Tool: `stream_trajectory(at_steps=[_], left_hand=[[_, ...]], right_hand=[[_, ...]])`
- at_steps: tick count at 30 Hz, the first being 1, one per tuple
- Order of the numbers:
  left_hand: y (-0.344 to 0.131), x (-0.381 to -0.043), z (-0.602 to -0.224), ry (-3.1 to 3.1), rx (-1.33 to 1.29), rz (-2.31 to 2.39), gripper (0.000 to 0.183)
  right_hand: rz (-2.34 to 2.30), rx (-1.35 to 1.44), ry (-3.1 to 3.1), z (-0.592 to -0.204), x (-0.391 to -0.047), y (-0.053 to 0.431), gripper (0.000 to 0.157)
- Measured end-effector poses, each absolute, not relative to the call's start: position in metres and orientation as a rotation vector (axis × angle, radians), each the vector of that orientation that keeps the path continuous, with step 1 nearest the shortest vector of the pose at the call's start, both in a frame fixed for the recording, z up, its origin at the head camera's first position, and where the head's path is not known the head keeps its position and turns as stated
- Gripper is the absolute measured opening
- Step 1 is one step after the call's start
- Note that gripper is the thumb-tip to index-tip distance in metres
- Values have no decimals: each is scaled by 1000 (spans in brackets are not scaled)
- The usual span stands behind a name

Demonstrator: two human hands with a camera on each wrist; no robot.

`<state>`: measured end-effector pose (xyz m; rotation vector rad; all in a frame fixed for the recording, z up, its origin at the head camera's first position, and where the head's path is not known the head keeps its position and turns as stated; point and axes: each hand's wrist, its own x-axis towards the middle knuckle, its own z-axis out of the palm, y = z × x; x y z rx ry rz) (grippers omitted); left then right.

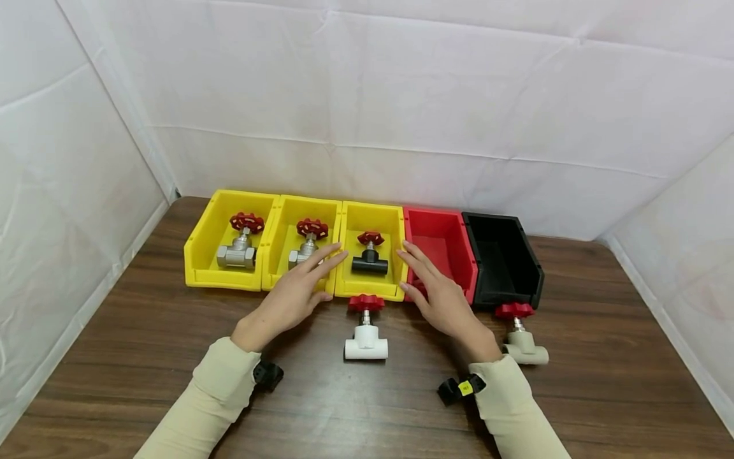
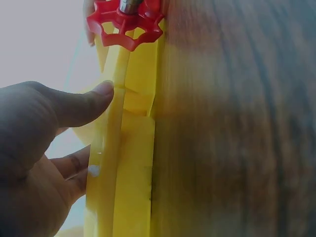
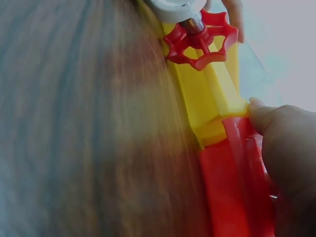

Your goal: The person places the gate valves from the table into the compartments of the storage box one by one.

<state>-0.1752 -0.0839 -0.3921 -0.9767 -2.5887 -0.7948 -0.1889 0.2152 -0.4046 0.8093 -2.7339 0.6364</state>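
Observation:
My left hand [image 1: 287, 296] hovers over the second yellow bin [image 1: 306, 207], its straight fingers reaching to the third yellow bin [image 1: 375, 217]. In the left wrist view, the thumb [image 2: 94, 101] is right at a yellow front rim. Over the red bin [image 1: 434, 245] is my right hand [image 1: 444, 303], fingers extended towards the third yellow bin's right wall. Between the hands, inside that bin, lies a black tee-shaped valve [image 1: 369, 262] with a red handwheel. Just in front, a white valve [image 1: 366, 344] lies on the table, its red handwheel [image 3: 202, 42] close to the bin's front.
Metal valves with dark red handwheels lie in the first yellow bin [image 1: 197, 255] and second yellow bin, the latter valve [image 1: 309, 245] partly covered by the left hand. A black bin [image 1: 504, 255] ends the row. A beige valve [image 1: 524, 349] lies beside the right wrist. White sheeting [image 1: 401, 95] surrounds the table.

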Motion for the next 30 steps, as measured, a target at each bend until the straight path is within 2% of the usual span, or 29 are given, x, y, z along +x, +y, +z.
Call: stream_trajectory(at_steps=[11,22,30], left_hand=[[-86,-176,-397,-2563,-979,-796,74],[-88,-180,-400,-2541,-1003,-873,72],[-87,-182,-402,-2492,-1012,-890,73]], right_hand=[[508,794,-2843,-389,-178,209,73],[442,813,-2880,-367,-165,205,55],[340,810,-2814,-351,-153,200,52]])
